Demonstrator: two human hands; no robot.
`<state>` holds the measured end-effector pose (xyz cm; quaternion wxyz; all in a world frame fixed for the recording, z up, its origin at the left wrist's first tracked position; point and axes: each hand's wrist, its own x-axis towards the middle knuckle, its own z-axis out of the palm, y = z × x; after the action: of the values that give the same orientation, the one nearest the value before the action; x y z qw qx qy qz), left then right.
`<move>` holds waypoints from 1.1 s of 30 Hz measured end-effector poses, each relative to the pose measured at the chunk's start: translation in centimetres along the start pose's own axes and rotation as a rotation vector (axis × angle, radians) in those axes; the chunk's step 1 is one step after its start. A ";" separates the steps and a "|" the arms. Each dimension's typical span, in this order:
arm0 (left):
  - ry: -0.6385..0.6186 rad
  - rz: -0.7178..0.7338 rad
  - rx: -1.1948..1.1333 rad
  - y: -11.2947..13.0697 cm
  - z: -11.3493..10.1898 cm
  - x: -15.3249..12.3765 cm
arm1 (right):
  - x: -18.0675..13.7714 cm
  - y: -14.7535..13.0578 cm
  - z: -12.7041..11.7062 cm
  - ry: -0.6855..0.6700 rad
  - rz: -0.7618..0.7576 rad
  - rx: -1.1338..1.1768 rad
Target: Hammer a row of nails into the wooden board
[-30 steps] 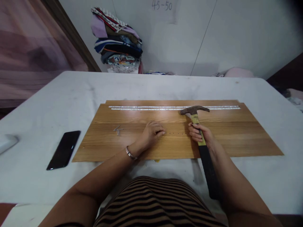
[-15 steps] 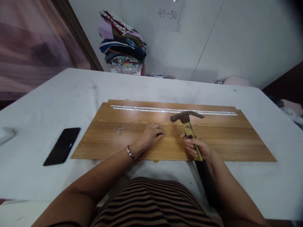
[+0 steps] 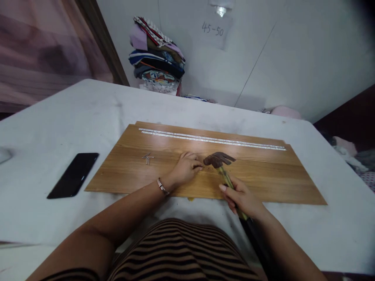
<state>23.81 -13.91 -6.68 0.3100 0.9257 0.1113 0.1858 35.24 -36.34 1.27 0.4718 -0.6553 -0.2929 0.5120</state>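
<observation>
A claw hammer (image 3: 217,159) with a rusty head and a yellow and black handle is in my right hand (image 3: 242,198), fingers wrapped round the handle. Its head is low over the wooden board (image 3: 281,179), just right of the fingertips of my left hand (image 3: 186,168). That hand rests on the board with thumb and forefinger pinched on what looks like a nail, mostly hidden by the fingers. Small dark dots run along the board to the right of the pinch. Several loose nails (image 3: 148,158) lie in a small pile left of my left hand.
Two white strips with marks (image 3: 187,137) run along the far part of the board. A black phone (image 3: 74,175) lies on the white table (image 3: 123,102) to the left. Folded clothes (image 3: 158,58) are stacked behind the table, against the wall.
The hammer has come down and left, its head now close to my left fingertips. My left hand keeps its pinch on the board. The view has tilted slightly.
</observation>
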 end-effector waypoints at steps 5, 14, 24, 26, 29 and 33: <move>0.013 0.008 -0.022 0.5 -0.4 0.0 | -0.8 0.4 0.1 0.021 0.010 -0.024; 0.020 0.007 -0.007 0.8 -0.6 0.0 | -0.3 -1.2 1.1 0.062 0.006 -0.086; -0.014 -0.010 -0.002 0.8 -0.6 0.3 | -0.2 -1.2 1.8 0.083 0.012 -0.121; -0.028 -0.021 0.016 0.9 -0.7 0.3 | -0.2 -1.3 1.9 0.071 0.035 -0.134; -0.030 -0.031 0.031 1.1 -0.8 0.3 | -0.2 -1.7 2.1 0.076 0.078 -0.168; -0.036 -0.046 0.044 1.4 -0.9 0.1 | -0.4 -2.3 2.3 0.122 0.079 -0.208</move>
<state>23.68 -14.50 -5.15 0.2957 0.9327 0.1310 0.1594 33.15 -35.02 3.47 0.3977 -0.7417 -0.2890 0.4563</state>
